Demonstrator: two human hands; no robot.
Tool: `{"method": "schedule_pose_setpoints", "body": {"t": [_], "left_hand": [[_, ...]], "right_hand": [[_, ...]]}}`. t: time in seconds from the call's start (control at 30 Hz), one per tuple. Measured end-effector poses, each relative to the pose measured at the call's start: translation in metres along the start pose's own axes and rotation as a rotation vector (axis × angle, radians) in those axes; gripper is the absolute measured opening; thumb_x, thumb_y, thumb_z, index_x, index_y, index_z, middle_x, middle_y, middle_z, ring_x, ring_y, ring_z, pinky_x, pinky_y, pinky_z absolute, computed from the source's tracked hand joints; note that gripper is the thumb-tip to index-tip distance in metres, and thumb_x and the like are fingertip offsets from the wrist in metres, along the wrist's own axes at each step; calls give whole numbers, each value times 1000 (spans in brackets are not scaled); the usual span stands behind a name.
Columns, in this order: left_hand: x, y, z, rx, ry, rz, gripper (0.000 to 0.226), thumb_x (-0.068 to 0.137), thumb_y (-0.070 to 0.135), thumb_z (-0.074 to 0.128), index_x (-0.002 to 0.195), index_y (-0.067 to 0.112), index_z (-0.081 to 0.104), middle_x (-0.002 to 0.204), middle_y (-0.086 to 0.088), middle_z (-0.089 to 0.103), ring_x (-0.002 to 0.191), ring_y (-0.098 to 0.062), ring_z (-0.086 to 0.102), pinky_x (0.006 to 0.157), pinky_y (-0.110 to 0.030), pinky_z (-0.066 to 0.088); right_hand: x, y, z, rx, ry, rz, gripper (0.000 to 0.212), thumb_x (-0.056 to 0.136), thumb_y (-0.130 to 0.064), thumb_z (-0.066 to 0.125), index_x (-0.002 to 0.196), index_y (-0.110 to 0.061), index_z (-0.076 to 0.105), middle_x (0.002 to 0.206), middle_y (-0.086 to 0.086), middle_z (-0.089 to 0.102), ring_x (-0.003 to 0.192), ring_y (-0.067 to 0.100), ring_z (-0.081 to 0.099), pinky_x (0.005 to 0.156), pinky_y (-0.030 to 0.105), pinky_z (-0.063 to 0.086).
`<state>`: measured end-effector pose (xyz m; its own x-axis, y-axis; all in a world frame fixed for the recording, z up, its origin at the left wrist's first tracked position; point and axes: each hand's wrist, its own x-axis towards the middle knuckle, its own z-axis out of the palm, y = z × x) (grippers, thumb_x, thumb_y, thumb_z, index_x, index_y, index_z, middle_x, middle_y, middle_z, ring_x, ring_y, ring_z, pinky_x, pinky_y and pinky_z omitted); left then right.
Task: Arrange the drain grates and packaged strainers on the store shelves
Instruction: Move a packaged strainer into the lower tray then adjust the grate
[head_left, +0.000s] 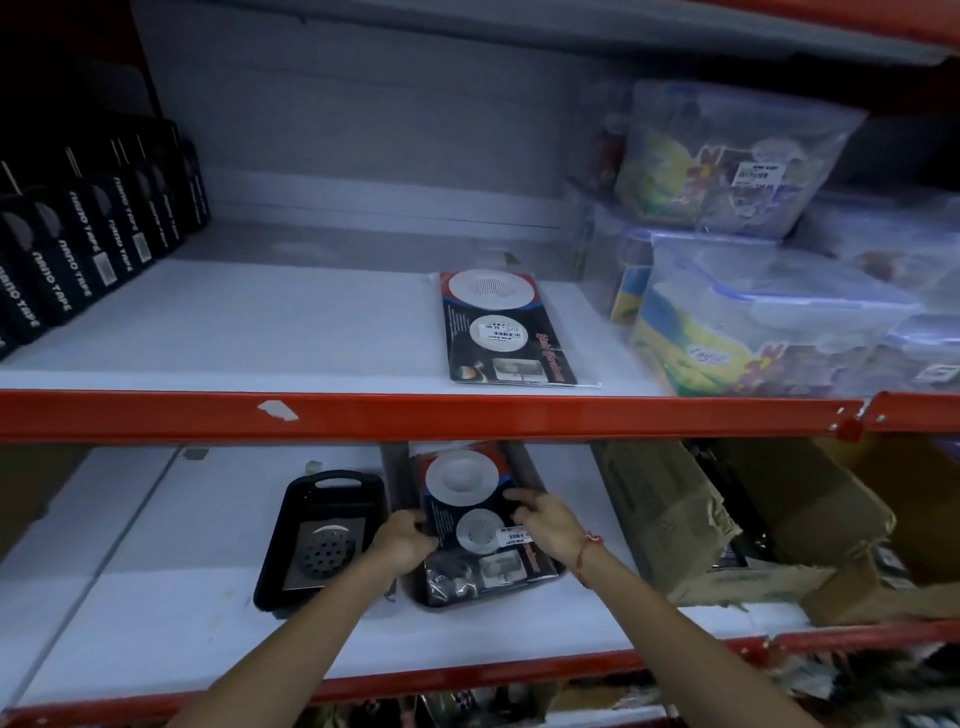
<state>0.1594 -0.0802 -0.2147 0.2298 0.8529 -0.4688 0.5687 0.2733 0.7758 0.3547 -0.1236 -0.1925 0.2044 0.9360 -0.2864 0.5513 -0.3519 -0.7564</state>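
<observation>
Both arms reach far onto the lower shelf. The left hand and right hand each close a grip on the strainer pack, holding its two sides over a black tray.

Two packaged strainers are seen: one on the upper shelf, one on the lower shelf. One drain grate is counted, and two black trays. Two torn cardboard boxes are seen; the tape packs and plastic containers cannot be counted exactly.
</observation>
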Motion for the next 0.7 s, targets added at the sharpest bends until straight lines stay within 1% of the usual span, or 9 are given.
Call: {"method": "schedule_pose_setpoints", "body": {"t": [0.03,0.07,0.13,0.2,0.3,0.4,0.5,0.63,0.7], "left_hand": [[-9,4,-3,7,-14,17,49,88,7,59,136,2,49,131,-17,60,119,-29,58,104,-36,47],[-18,8,-6,8,-27,39,49,89,9,59,136,3,49,131,-16,60,118,-27,58,102,-34,48],[-37,19,-13,-26,-40,95,41,90,11,59,131,4,54,121,-12,65,105,-23,64,91,-31,52],[-60,34,-22,-75,-43,169,29,92,10,56,121,4,61,106,-7,68,88,-17,66,77,-24,53],[-96,61,-36,-105,-65,298,19,93,11,56,110,8,65,100,-4,71,84,-13,69,75,-20,55],[-127,95,-52,-164,-102,432,19,91,11,60,108,5,67,93,-6,74,74,-10,73,65,-17,59],[-142,130,-69,-263,-120,508,15,91,9,60,102,3,68,81,-4,76,63,-12,74,59,-19,60],[-123,171,-92,-305,80,519,14,94,7,55,98,4,68,87,-9,76,64,-11,75,58,-20,60],[-97,186,-100,-275,245,460,19,91,6,56,106,0,67,96,-12,72,83,-20,73,73,-29,61]], "right_hand": [[-9,-4,-3,-11,-3,-30,42,93,-8,44,133,-14,55,107,10,68,54,0,53,49,6,41],[-19,-9,-7,-15,-13,-63,40,93,-9,46,132,-14,56,112,10,68,55,-6,51,46,1,38],[-41,-21,-16,12,-49,-124,38,94,-10,49,131,-12,56,124,4,63,91,-3,60,60,-8,40],[-65,-38,-27,76,-64,-173,33,93,-11,53,126,-11,60,120,-3,63,116,10,59,82,0,45],[-95,-66,-45,163,-46,-283,20,92,-11,57,108,-16,69,107,-2,68,111,16,63,97,27,51],[-112,-95,-67,309,-24,-391,19,91,-3,57,97,-16,70,99,9,71,90,12,68,81,19,57],[-113,-120,-87,394,49,-434,22,91,1,55,91,-14,70,90,5,72,77,9,69,71,16,59],[-79,-141,-112,384,288,-386,16,90,-5,58,89,-12,72,98,14,74,85,19,71,77,24,61],[-51,-145,-125,269,456,-284,18,88,-8,58,98,-4,73,103,15,73,95,26,70,91,35,56]]}}
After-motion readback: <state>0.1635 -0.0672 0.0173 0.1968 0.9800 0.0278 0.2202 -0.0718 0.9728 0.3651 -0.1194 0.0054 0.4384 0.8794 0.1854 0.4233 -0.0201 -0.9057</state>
